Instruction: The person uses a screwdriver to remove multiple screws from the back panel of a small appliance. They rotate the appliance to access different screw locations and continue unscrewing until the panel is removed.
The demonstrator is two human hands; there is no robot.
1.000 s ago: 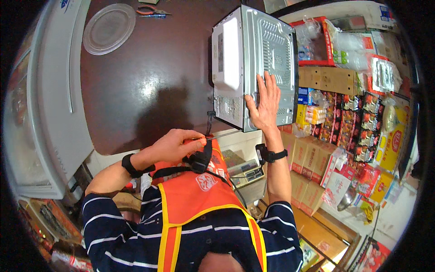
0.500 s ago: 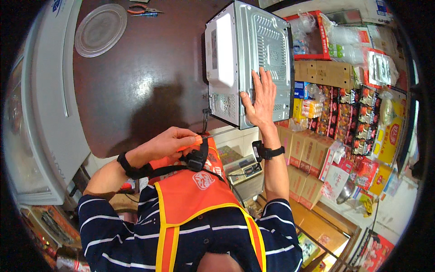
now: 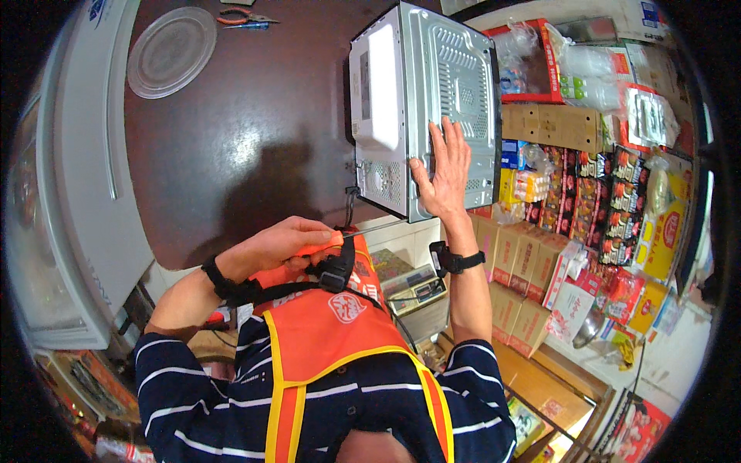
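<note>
A microwave oven (image 3: pixel 467 69) is turned so that its vented metal panel faces up and right, at the right edge of the dark brown table (image 3: pixel 216 147). My right hand (image 3: pixel 445 176) rests on that panel, fingers stretched out and slightly spread. Closed round the orange handle of a screwdriver (image 3: pixel 374 228) is my left hand (image 3: pixel 287 239), close in front of my body. The thin shaft points right and reaches the oven's near lower corner; whether its tip sits in a screw I cannot tell. A dark cord (image 3: pixel 350 202) hangs beside that corner.
On the table's far left lie a round glass turntable plate (image 3: pixel 171 52), red-handled pliers (image 3: pixel 247 17) and a small blue tool (image 3: pixel 247 26). A white freezer-like cabinet (image 3: pixel 93 193) borders the left. Cardboard boxes (image 3: pixel 525 258) and hanging snack packets (image 3: pixel 590 193) crowd the right.
The fingers of my left hand have shifted round the screwdriver handle, its shaft still at the oven's corner. My right hand and the microwave oven stay in place.
</note>
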